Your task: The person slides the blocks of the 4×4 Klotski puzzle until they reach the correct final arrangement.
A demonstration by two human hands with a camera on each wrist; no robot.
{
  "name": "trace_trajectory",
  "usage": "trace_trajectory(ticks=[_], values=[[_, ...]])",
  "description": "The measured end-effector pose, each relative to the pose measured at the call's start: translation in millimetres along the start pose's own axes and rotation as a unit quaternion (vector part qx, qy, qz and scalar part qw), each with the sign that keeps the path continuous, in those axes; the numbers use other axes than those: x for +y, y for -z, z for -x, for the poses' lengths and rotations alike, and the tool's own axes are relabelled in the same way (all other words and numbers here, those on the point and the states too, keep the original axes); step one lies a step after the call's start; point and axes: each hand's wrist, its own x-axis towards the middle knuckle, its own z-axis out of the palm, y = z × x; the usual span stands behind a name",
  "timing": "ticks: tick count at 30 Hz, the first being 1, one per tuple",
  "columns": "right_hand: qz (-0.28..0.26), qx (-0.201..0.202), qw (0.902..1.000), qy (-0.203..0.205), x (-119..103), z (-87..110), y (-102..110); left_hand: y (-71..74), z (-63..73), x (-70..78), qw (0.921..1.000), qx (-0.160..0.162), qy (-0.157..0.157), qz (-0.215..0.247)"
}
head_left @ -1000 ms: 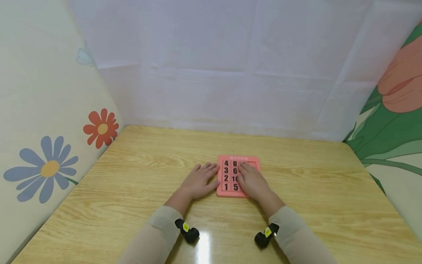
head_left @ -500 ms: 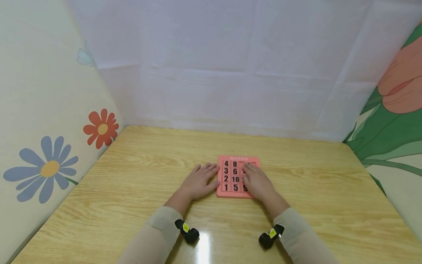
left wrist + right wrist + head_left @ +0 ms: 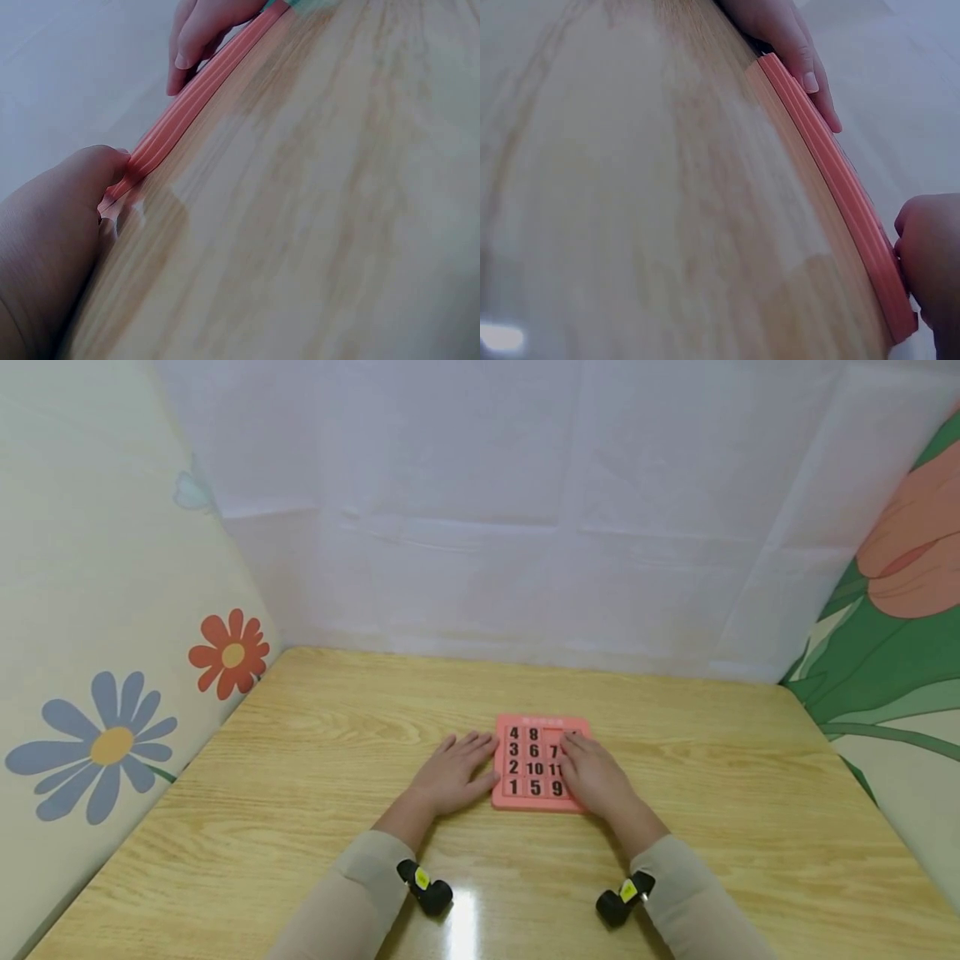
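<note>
I see the pink slab point(image 3: 840, 191) edge-on across the wood-grained table point(image 3: 630, 180). My left fingers point(image 3: 796, 54) lie at its far end, my right fingers point(image 3: 930, 232) by its near end.

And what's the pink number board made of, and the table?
The pink number board looks like smooth plastic: evenly coloured, with moulded-looking ridges along its side. The table seems wood or wood-print covering, glossy, with grain lines and a bright reflection.
</note>
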Motion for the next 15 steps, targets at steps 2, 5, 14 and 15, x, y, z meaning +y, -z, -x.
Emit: trace_trajectory(ticks=[2,5,14,15], values=[[0.000,-0.001,1.0000,0.001,0.2,0.3,0.5,-0.8,-0.3,-0.5,1.0000,0.001,0.000,0.000],[-0.001,0.000,1.0000,0.001,0.8,0.1,0.1,-1.9,-0.8,-0.7,1.0000,0.002,0.002,-0.002],[-0.014,0.014,0.9997,0.014,-10.6,-3.3,-3.2,-3.1,-1.4,-1.5,1.0000,0.007,-0.001,-0.001],[-0.015,0.011,0.9997,0.014,-13.5,-4.1,-3.6,-3.3,-1.5,-1.6,1.0000,0.007,-0.001,0.000]])
